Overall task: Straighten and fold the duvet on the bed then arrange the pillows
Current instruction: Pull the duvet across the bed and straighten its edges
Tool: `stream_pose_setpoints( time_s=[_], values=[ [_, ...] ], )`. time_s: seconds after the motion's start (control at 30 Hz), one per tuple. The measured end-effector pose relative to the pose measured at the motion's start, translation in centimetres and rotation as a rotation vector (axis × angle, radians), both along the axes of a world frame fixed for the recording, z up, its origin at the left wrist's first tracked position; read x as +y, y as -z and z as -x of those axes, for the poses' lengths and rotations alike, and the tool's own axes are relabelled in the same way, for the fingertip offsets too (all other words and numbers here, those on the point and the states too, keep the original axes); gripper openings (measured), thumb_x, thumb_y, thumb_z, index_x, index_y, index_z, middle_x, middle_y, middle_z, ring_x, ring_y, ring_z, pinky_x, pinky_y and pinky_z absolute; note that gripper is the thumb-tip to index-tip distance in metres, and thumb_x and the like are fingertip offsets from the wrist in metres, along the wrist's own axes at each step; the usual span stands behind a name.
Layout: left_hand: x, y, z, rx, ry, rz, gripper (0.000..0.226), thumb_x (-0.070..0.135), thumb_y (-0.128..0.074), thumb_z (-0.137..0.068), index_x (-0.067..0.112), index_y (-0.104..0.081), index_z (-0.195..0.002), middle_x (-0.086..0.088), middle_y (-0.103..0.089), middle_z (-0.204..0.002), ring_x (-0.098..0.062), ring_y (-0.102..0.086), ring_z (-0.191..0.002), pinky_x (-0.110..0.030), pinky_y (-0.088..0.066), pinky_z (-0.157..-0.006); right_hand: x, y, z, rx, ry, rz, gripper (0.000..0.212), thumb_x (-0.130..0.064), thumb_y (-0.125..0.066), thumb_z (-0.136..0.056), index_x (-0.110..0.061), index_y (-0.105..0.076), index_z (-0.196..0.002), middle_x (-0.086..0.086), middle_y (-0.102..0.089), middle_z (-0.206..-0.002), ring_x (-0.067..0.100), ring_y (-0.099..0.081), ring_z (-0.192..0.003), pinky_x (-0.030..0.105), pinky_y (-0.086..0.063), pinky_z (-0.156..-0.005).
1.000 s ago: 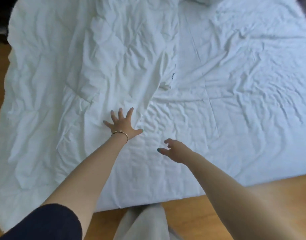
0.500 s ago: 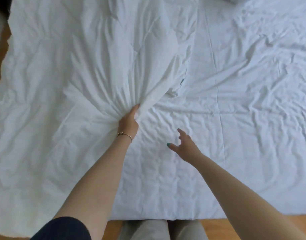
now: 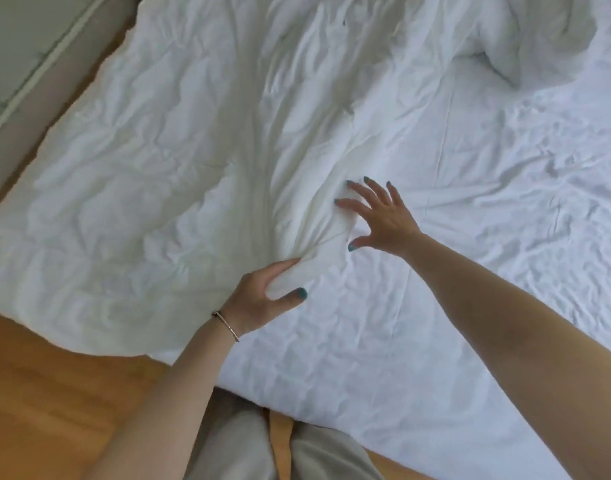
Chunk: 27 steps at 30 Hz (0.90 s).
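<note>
Here, straightening step: left hand (image 3: 262, 296) pinches a gathered duvet (image 3: 179, 174) fold, its grip narrow; right hand (image 3: 380, 216), fingers spread, presses the duvet just beyond. Next, probably: pull flat, smooth outward.
</note>
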<state>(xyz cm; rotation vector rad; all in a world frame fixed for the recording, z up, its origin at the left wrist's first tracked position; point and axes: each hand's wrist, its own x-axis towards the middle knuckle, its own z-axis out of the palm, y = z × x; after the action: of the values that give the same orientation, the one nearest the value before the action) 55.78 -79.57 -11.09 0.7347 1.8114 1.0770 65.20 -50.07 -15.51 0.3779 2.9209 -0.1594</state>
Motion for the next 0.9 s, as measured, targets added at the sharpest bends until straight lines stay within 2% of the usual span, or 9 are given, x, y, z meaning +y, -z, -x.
stream_pose_setpoints(
  time_s=[0.07, 0.13, 0.27, 0.33, 0.4, 0.5, 0.6, 0.7, 0.9],
  values=[
    [-0.8, -1.3, -0.6, -0.014, -0.023, -0.033, 0.074, 0.072, -0.064, -0.069, 0.03, -0.057, -0.129, 0.021, -0.059, -0.129, 0.005, -0.051, -0.122, -0.014, -0.039, -0.102, 0.2, -0.8, 1.8, 0.027, -0.063, -0.035, 0.097, -0.063, -0.071, -0.066, -0.038, -0.025, -0.148, -0.003, -0.013, -0.161, 0.027, -0.006, -0.148, 0.054, -0.005, -0.119],
    [-1.8, -2.0, -1.1, -0.02, -0.043, -0.024, 0.073, 0.079, -0.059, -0.067, 0.034, -0.057, -0.124, 0.023, -0.059, -0.127, 0.005, -0.051, -0.122, -0.014, -0.039, -0.102, -0.4, -1.7, 3.7, 0.028, -0.122, -0.02, 0.076, -0.053, -0.069, -0.076, -0.038, -0.036, -0.143, -0.004, -0.032, -0.153, 0.026, -0.02, -0.145, 0.051, -0.006, -0.117],
    [-4.8, -1.4, -1.6, -0.135, -0.187, 0.122, 0.064, 0.091, -0.047, -0.062, 0.052, -0.065, -0.108, 0.025, -0.063, -0.112, 0.0, -0.057, -0.112, -0.019, -0.038, -0.103, -3.3, -4.0, 3.1, -0.199, -0.16, 0.063, 0.054, -0.063, -0.06, -0.08, -0.035, -0.054, -0.126, -0.008, -0.06, -0.125, 0.019, -0.053, -0.12, 0.032, -0.034, -0.1],
    [-6.6, -0.2, -2.9, -0.127, -0.175, 0.293, 0.038, 0.082, -0.036, -0.08, 0.064, -0.064, -0.098, 0.017, -0.062, -0.105, -0.007, -0.058, -0.099, -0.022, -0.04, -0.096, -5.8, -4.7, -1.0, -0.314, -0.068, 0.143, 0.063, -0.073, -0.061, -0.073, -0.036, -0.057, -0.123, -0.009, -0.061, -0.125, 0.017, -0.054, -0.121, 0.028, -0.038, -0.097],
    [-8.3, 1.4, -5.3, -0.089, -0.05, 0.468, 0.035, 0.061, -0.034, -0.096, 0.052, -0.066, -0.11, 0.008, -0.065, -0.114, -0.015, -0.059, -0.107, -0.025, -0.041, -0.095, -8.8, -4.3, -6.7, -0.432, 0.008, 0.221, 0.07, -0.083, -0.057, -0.066, -0.038, -0.058, -0.119, -0.011, -0.062, -0.123, 0.016, -0.056, -0.119, 0.029, -0.042, -0.094],
    [-10.1, 3.6, -8.9, 0.07, 0.339, 0.731, 0.047, 0.051, -0.029, -0.101, 0.028, -0.05, -0.136, 0.002, -0.057, -0.125, -0.026, -0.05, -0.125, -0.031, -0.036, -0.095, -14.1, -1.9, -15.4, -0.623, 0.09, 0.341, 0.079, -0.084, -0.055, -0.065, -0.035, -0.053, -0.126, -0.007, -0.061, -0.125, 0.019, -0.055, -0.118, 0.033, -0.042, -0.093],
    [-10.7, 3.8, -10.3, 0.171, 0.452, 0.877, 0.055, 0.065, -0.018, -0.095, 0.043, -0.042, -0.139, 0.011, -0.053, -0.132, -0.02, -0.048, -0.129, -0.028, -0.039, -0.096, -19.0, 0.2, -21.5, -0.652, 0.159, 0.418, 0.086, -0.076, -0.06, -0.07, -0.031, -0.039, -0.14, -0.003, -0.047, -0.14, 0.022, -0.044, -0.128, 0.036, -0.035, -0.103],
    [-10.1, 4.4, -11.2, 0.218, 0.514, 0.846, 0.064, 0.07, -0.025, -0.091, 0.046, -0.017, -0.15, 0.008, -0.028, -0.157, -0.019, -0.033, -0.14, -0.034, -0.032, -0.11, -21.0, 1.0, -24.4, -0.533, 0.275, 0.429, 0.088, -0.068, -0.063, -0.075, -0.033, -0.029, -0.148, -0.005, -0.033, -0.15, 0.022, -0.029, -0.139, 0.036, -0.021, -0.115],
    [-5.9, 4.9, -16.4, 0.339, 0.619, 0.618, 0.061, 0.057, -0.033, -0.094, 0.037, -0.021, -0.151, 0.002, -0.04, -0.145, -0.022, -0.048, -0.124, -0.037, -0.045, -0.097, -20.8, -0.5, -26.2, -0.34, 0.499, 0.451, 0.074, -0.055, -0.062, -0.085, -0.03, -0.033, -0.148, -0.005, -0.023, -0.157, 0.017, -0.015, -0.145, 0.039, -0.025, -0.114]
  ],
)
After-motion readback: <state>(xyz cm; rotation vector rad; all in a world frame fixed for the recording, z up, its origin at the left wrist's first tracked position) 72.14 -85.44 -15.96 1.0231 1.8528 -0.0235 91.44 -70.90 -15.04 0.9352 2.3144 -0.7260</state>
